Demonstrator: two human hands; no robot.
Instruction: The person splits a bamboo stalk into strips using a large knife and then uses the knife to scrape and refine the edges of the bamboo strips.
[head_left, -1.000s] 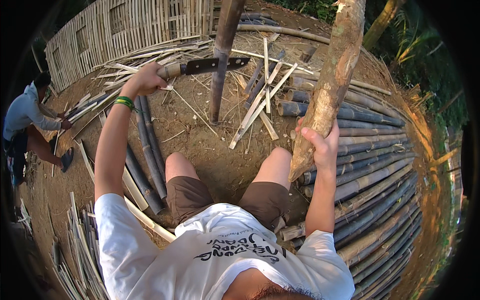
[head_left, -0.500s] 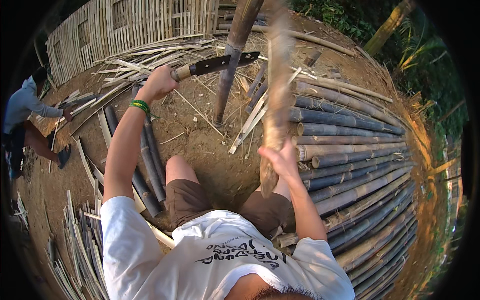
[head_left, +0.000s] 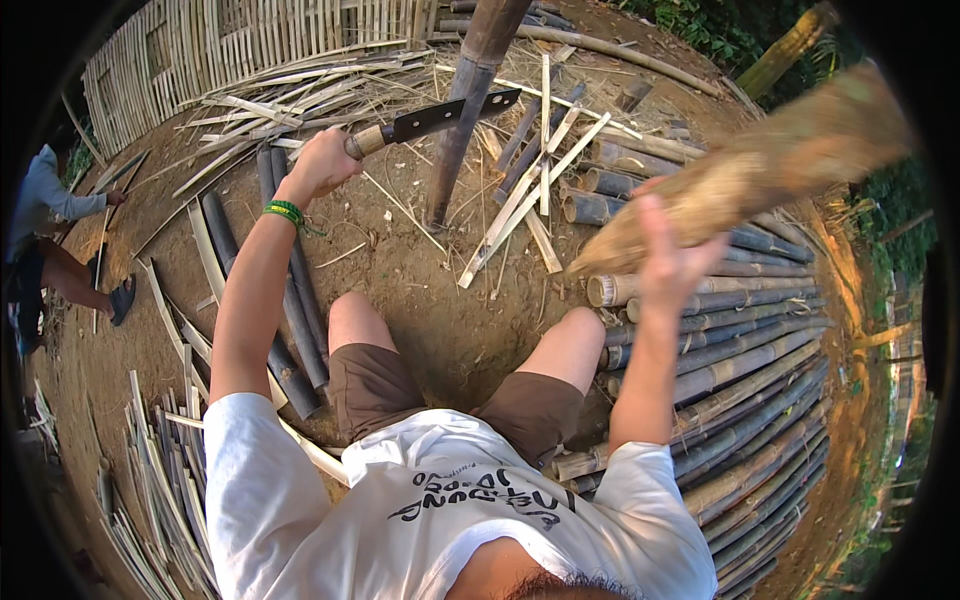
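My left hand is closed around the wooden handle of a machete, a green band on that wrist. The dark blade crosses a bamboo pole and its tip shows on the right side; the middle of the blade is hidden by the pole, which stands nearly upright on the ground. To the right, my right hand grips the narrower end of a thick wooden club. The club is smeared by motion, raised and tilted toward the upper right, apart from the machete.
Several bamboo poles lie stacked at my right. Split bamboo strips lie beyond my knees, with more strips at lower left. Dark poles rest beside my left leg. A person is at far left, before a bamboo-slat fence.
The club has swung from near-vertical in front of me up and out to the right, along with my right hand. My left hand and the machete have barely moved.
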